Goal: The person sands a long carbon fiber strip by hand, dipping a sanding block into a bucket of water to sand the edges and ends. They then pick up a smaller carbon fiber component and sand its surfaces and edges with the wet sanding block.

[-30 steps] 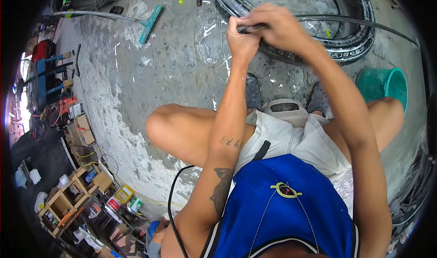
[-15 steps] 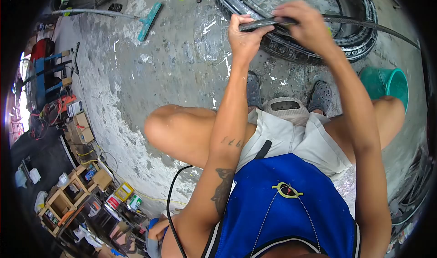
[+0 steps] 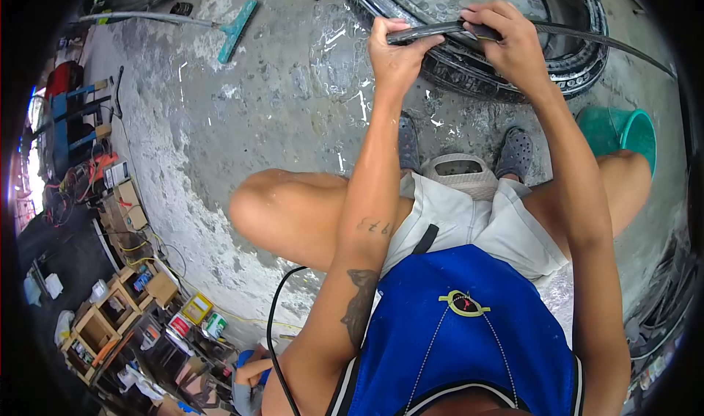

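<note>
A flat black rubber inner tube point(image 3: 568, 31) stretches between my hands and runs off to the right edge. My left hand point(image 3: 392, 53) is closed around its left part, thumb along the lower side. Farther right, my right hand point(image 3: 507, 42) pinches the tube, fingers over the top; a small dark flat piece shows by its thumb, and I cannot tell whether it is part of the tube. Below and behind the hands, a black tire point(image 3: 469, 78) lies flat on the floor, dusted with white.
On the right stands a green bucket point(image 3: 623, 133), beside my knee. A teal push broom point(image 3: 237, 31) lies at upper left. Wooden shelving point(image 3: 99, 328) with boxes and cans lines the left side. Part of another person point(image 3: 253, 376) shows at lower left. White scraps dot the concrete floor point(image 3: 279, 115).
My right hand, blurred earlier, has moved a little to the right along the tube and now appears sharp. My left hand stays in nearly the same place.
</note>
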A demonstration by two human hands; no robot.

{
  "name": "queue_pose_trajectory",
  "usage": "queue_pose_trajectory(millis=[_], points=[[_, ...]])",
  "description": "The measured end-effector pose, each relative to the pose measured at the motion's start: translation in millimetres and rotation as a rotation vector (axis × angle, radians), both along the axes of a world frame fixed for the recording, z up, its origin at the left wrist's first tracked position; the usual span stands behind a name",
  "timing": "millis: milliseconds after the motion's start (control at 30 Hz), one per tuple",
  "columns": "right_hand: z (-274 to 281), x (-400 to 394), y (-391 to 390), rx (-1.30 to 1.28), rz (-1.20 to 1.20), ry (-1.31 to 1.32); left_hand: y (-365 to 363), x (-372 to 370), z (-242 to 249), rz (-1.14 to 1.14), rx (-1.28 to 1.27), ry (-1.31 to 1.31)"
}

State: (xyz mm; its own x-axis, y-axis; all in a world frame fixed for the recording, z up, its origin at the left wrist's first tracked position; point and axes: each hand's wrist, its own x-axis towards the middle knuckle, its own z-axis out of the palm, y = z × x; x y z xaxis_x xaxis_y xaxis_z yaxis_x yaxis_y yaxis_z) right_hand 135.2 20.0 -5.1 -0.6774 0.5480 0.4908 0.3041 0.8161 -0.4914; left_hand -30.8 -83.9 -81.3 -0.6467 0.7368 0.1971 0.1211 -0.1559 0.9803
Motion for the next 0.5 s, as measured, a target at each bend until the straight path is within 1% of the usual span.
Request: queue_pose_trajectory(millis=[33, 67, 100, 133, 167, 200, 233, 267, 333, 367, 400, 467, 500], points=[[-0.5, -2.7, -6.4, 0.045, -0.062, -0.042, -1.7, -0.1, -1.0, 0.001, -0.003, -0.002], [-1.7, -14.6, -18.5, 0.043, -0.071, -0.042, -2.3, 0.7, -0.8, -0.006, -0.001, -0.051], [-6.4, -33.7, -32.0, 0.047, -0.062, 0.011, 1.2, 0.3, 0.4, -0.017, 0.009, -0.093], [-8.3, -53.1, -42.0, 0.057, -0.051, 0.069, 6.4, -2.8, -3.1, -0.03, 0.019, -0.083], [-5.8, -71.9, -55.2, 0.006, -0.015, 0.037, 8.1, -7.0, -12.0, -0.187, 0.228, -0.646], [-1.1, -83.6, -67.2, -0.051, 0.028, 0.003, 7.7, -8.6, -5.6, -0.338, 0.431, -1.214], [5.8, -83.5, -69.4, -0.093, 0.049, 0.002, 3.6, -2.4, -1.7, -0.166, 0.232, -0.519], [4.9, -77.1, -63.1, -0.101, 0.046, 0.003, 2.2, -1.3, -1.3, -0.167, 0.224, -0.52], [-5.4, -48.6, -34.8, 0.013, 0.102, 0.062, 0.2, -1.7, -2.5, -0.077, 0.078, -0.166], [-5.9, -31.6, -21.9, 0.043, 0.04, 0.064, 3.3, -0.8, -4.1, -0.015, 0.018, -0.095], [-10.0, -14.3, -9.9, 0.032, -0.033, 0.03, 4.8, -1.3, -5.6, -0.005, 0.019, -0.1], [-11.0, -13.4, -11.1, 0.04, -0.125, 0.01, 4.9, -0.4, -5.0, 0.027, 0.03, -0.028], [-10.4, -24.1, -23.1, 0.053, -0.128, 0.007, 0.2, 1.7, 1.2, -0.017, 0.015, -0.031]])
